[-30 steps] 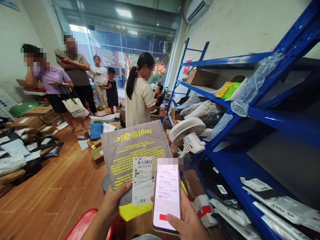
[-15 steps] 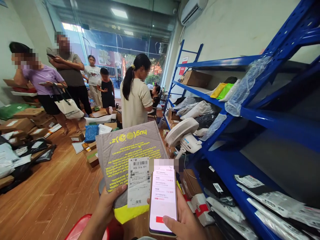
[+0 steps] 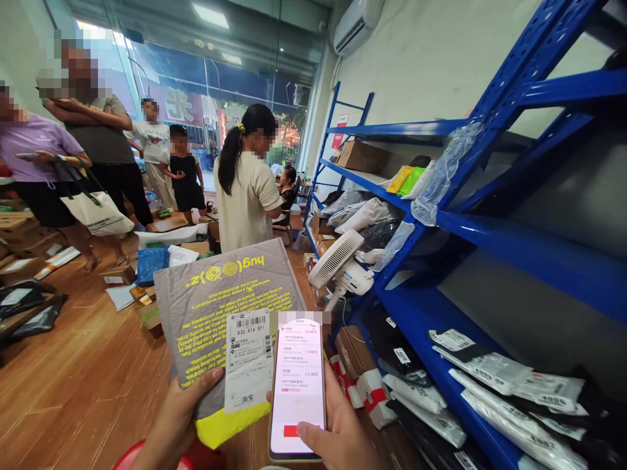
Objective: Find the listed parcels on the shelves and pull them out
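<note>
My left hand (image 3: pixel 193 405) grips the lower left edge of a grey mailer bag (image 3: pixel 191 313) with yellow print and a yellow bottom strip. A white shipping label (image 3: pixel 247 378) lies on its front, and the printed brand name appears upside down. In my right hand (image 3: pixel 337 418) is a smartphone (image 3: pixel 298 405), held upright in front of the bag's lower right part. Its lit screen lists entries with red number codes and a red button at the bottom. My right thumb rests at that red button. The phone hides part of the bag.
Blue shelving (image 3: pixel 441 222) with bagged parcels (image 3: pixel 494 365) runs along the right. A white fan (image 3: pixel 337 264) stands before it. Boxes and packages (image 3: pixel 151 264) lie on the wooden floor (image 3: pixel 88 346). A person in a cream shirt (image 3: pixel 247 196) stands ahead; several other people are at the left.
The view has swung slightly right, so people and shelves sit further left. The bag and phone stay in my hands. On the phone, the list looks slightly shifted.
</note>
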The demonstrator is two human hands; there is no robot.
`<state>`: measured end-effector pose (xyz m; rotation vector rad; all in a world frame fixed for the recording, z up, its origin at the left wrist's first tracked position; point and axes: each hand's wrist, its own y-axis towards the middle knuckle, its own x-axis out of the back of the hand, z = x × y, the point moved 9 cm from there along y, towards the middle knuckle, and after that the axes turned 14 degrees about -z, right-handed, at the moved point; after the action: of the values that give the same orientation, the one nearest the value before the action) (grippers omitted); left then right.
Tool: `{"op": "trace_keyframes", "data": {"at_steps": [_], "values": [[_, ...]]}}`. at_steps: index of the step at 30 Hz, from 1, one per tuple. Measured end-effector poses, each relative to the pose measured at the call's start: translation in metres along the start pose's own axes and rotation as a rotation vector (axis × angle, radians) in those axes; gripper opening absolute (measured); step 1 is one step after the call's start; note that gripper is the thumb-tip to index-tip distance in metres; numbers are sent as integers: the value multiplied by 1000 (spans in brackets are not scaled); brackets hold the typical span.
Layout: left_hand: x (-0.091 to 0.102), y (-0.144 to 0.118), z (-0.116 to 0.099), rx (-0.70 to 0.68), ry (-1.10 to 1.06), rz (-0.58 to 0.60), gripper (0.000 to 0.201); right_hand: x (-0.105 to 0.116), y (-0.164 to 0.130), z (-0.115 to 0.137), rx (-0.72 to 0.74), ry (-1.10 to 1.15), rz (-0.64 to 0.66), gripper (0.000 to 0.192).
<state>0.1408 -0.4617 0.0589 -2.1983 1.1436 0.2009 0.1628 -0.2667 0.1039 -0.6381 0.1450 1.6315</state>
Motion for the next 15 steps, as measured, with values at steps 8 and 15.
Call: {"op": "trace_keyframes", "data": {"at_steps": [8, 15], "values": [[9, 14, -27, -380, 272, -135, 91, -1, 4, -4, 13, 30, 7, 89], [-47, -8, -48, -728, 534, 145, 24, -14, 8, -9, -25, 99, 50, 94]]}}
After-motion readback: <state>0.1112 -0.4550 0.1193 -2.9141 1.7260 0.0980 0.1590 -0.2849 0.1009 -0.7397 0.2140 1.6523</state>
